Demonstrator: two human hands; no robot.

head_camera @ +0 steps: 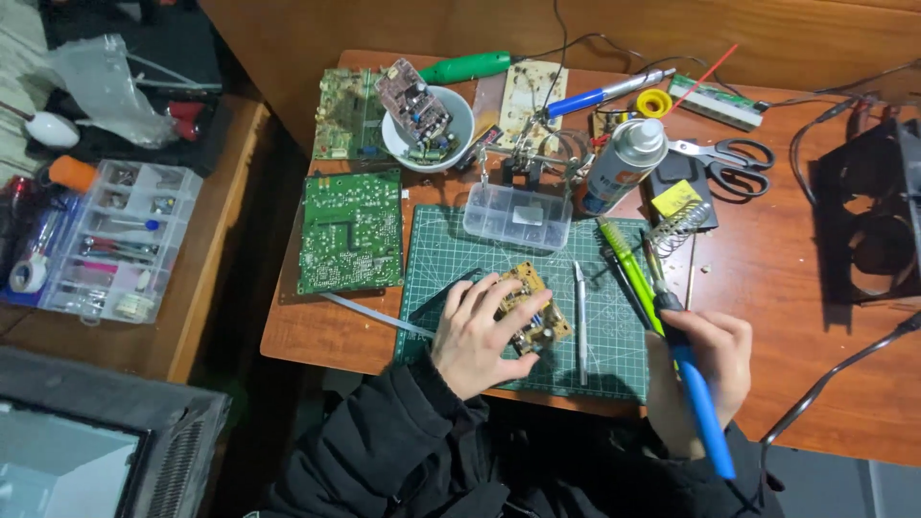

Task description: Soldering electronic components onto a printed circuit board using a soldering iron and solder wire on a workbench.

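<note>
My left hand (480, 336) lies over a small tan circuit board (533, 305) on the green cutting mat (441, 251), fingers curled around its near edge. My right hand (703, 357) grips a blue-handled soldering iron (698, 393); its tip points up and away toward a coiled wire stand (677, 224). Both hands rest near the table's front edge, with black sleeves below them.
Tweezers (579, 321) and a green-handled tool (628, 270) lie on the mat between the hands. Behind are a clear parts box (518, 216), a large green board (350, 230), a white bowl (429, 125), a spray can (624, 163), scissors (726, 158). A compartment organizer (110, 240) sits left.
</note>
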